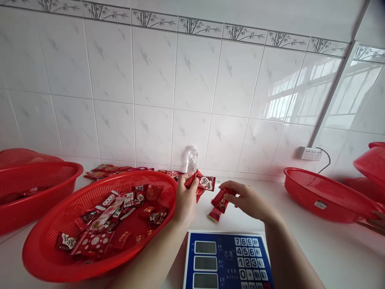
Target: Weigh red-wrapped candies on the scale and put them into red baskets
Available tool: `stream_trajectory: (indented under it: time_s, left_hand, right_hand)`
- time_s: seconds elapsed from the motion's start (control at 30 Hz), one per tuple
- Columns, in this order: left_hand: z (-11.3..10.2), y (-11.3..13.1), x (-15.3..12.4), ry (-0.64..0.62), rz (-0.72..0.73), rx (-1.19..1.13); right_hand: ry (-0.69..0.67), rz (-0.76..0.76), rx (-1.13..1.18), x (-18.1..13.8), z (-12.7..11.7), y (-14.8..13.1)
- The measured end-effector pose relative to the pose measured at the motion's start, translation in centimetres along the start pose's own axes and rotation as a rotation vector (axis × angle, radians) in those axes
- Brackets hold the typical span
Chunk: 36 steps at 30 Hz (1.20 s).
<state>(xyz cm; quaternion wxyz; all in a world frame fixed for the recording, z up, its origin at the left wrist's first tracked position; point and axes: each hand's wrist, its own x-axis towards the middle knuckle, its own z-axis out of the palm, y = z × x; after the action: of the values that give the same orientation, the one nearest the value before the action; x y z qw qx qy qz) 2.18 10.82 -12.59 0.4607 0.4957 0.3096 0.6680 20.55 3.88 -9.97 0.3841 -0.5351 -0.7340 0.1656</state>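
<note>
At the near edge of the white counter [331, 249] sits a blue weighing scale with grey number keys [228, 261]. Nothing lies on the part of it that shows.

Just past the scale, the left hand [185, 198] has its fingers closed on a bunch of shiny red candy packets [202, 182]. The right hand [248, 200] pinches one small red candy packet [220, 200] between its fingertips. Another little red candy [214, 215] lies on the counter right below it, close to the scale.

To the left, touching the left hand, is a big round red plastic basket with tiny holes [45, 249]. Many red candy packets lie loose inside it, so a lot seem to be left to go through, and only a few are in the hands.

Farther left is a second red basket [39, 188]. A third red basket [327, 196] sits toward the right edge.

More red packets lie at the back of the counter, beside a clear plastic bottle [192, 159]. The wall is shiny white tile [192, 80] with a white plug socket [309, 153].
</note>
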Motion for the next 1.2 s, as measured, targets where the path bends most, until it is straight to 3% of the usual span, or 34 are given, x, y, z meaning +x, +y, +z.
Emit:
stream_trajectory:
  time_s: [0.13, 0.27, 0.4, 0.67, 0.93, 1.1, 1.2]
  left_hand:
    - [0.4, -0.5, -0.2, -0.021, -0.014, -0.024]
    - [0.8, -0.3, -0.7, -0.089, -0.057, -0.074]
    - [1.1, 0.0, -1.3, -0.182, -0.075, -0.042]
    - [0.6, 0.4, -0.8, -0.166, -0.048, 0.026]
    - [0.8, 0.3, -1.1, -0.184, -0.012, -0.058]
    - [0.8, 0.2, -1.1, -0.165, 0.016, -0.025]
    - [0.9, 0.4, -1.2, -0.159, 0.04, 0.024]
  right_hand:
    - [-0.067, 0.01, -0.182, 0.1, 0.3, 0.8]
    - [0.077, 0.059, -0.075, 0.6, 1.3, 0.7]
    - [0.125, 0.06, 0.091, 1.1, 2.0, -0.1]
    - [0.353, 0.129, -0.145, 0.7, -0.3, 0.7]
    - [0.181, 0.162, -0.318, 0.6, 0.1, 1.4]
    - [0.139, 0.121, -0.241, 0.8, 0.9, 1.5]
    - [0.179, 0.106, -0.207, 0.8, 0.8, 1.4]
